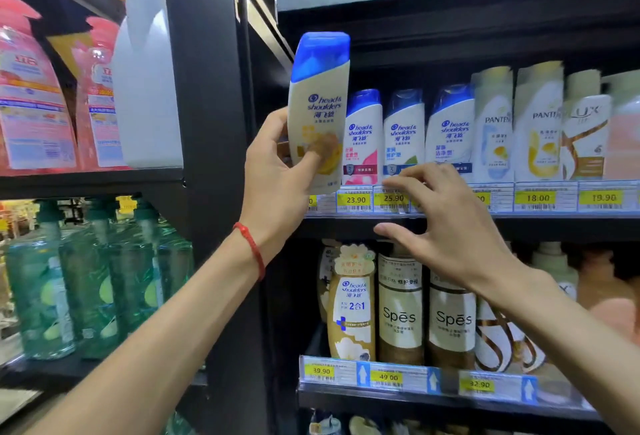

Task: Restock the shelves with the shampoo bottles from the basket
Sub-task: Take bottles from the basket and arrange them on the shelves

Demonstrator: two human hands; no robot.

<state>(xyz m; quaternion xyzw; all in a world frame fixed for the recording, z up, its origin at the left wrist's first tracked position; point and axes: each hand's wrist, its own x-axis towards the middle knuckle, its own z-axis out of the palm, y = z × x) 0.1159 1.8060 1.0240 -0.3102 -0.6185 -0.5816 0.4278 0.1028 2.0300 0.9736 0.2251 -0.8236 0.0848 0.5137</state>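
My left hand [277,171] grips a white Head & Shoulders shampoo bottle [320,88] with a blue cap and a yellow label, held upright at the left end of the upper shelf [450,216]. Three similar Head & Shoulders bottles [403,133] stand in a row just to its right. My right hand [446,223] hovers in front of the shelf's price strip with fingers spread and relaxed, holding nothing. No basket is in view.
Pantene and Lux bottles [536,123] fill the upper shelf's right side. The shelf below carries a gold Head & Shoulders bottle and Spes bottles [401,310]. A black upright post [214,88] divides off the left bay with pink, white and green bottles.
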